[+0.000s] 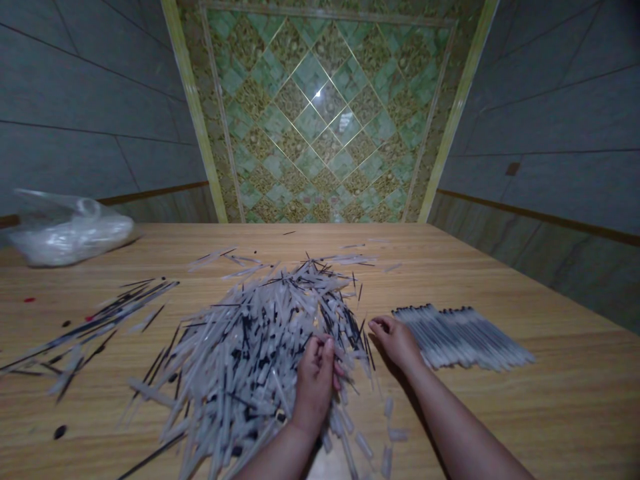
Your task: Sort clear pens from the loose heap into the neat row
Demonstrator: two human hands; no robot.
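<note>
A large heap of loose pen parts, with clear barrels, thin dark refills and small caps, lies in the middle of the table. My left hand rests over the heap's right side, its fingers curled together; whatever is in them is too small to make out. Beside the heap's right edge, my right hand has thumb and fingers bent close together, near several thin dark refills. Anything between those fingertips is unclear. Just right of this hand, a neat row of clear pens with dark ends lies side by side.
A clear plastic bag with pale contents sits at the far left. Scattered dark refills and a black cap lie left of the heap. Short clear tubes lie near the front. The wooden table meets walls behind.
</note>
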